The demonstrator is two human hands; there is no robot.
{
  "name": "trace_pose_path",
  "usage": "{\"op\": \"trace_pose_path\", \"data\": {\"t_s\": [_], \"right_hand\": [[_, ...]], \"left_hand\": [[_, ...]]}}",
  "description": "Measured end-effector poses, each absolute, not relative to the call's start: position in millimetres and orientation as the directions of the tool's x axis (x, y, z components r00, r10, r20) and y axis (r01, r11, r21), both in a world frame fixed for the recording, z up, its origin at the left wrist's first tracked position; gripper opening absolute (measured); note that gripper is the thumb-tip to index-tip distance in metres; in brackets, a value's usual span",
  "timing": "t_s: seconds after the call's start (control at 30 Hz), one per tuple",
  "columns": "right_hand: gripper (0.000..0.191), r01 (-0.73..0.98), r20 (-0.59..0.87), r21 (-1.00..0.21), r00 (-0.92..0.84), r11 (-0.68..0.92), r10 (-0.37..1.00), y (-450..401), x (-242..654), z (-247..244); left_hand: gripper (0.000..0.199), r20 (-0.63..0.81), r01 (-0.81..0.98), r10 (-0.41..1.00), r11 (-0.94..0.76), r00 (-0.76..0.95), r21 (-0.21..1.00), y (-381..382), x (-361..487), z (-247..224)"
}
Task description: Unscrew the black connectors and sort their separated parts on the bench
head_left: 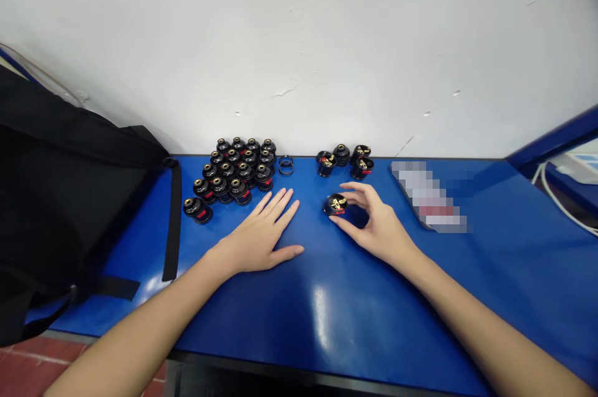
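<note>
Black canister (336, 204) between right-hand fingers (359, 187), gold visible at top; contents unclear

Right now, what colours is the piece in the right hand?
The piece is black with gold and red markings, shown in the head view.

A plain work corner, possibly in a small workshop, though a dormitory desk cannot be ruled out: a glossy blue tabletop (261, 322) has its far edge against a chipped white wall (299, 29), with red floor tiles (42, 356) showing below its near left corner. More than 10 black cylinders (227, 171) stand grouped toward the far edge; a black bag (70, 197) covers the left.
</note>
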State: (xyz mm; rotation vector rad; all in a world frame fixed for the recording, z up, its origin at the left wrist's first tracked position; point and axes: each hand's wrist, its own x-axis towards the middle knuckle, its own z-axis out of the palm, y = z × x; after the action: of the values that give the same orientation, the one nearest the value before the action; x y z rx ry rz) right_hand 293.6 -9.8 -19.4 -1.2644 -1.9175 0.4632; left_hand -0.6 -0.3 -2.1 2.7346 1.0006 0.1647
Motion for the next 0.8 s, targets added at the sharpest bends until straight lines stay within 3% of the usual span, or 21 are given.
{"op": "trace_pose_path", "data": {"t_s": [0.17, 0.3, 0.5, 0.8], "right_hand": [[0.037, 0.599, 0.423, -0.622, -0.286, 0.505, 0.86, -12.2, 293.1, -16.7], [0.043, 0.59, 0.423, -0.551, -0.412, 0.59, 0.807, -13.8, 292.4, -10.2], [0.032, 0.56, 0.432, -0.542, -0.454, 0.626, 0.78, -17.2, 286.3, -8.3], [0.033, 0.497, 0.419, -0.571, -0.508, 0.654, 0.752, -18.6, 277.9, -3.9]], "left_hand": [[0.093, 0.018, 0.627, 0.658, -0.726, 0.753, 0.283, 0.1, -0.5, -0.2], [0.095, 0.102, 0.607, 0.686, -0.695, 0.72, 0.385, 0.1, 0.2, 0.3], [0.071, 0.282, 0.472, 0.696, -0.677, 0.661, 0.564, -0.4, 5.4, -0.3], [0.035, 0.406, 0.375, 0.677, -0.703, 0.614, 0.605, 3.6, 7.7, -9.2]]}}
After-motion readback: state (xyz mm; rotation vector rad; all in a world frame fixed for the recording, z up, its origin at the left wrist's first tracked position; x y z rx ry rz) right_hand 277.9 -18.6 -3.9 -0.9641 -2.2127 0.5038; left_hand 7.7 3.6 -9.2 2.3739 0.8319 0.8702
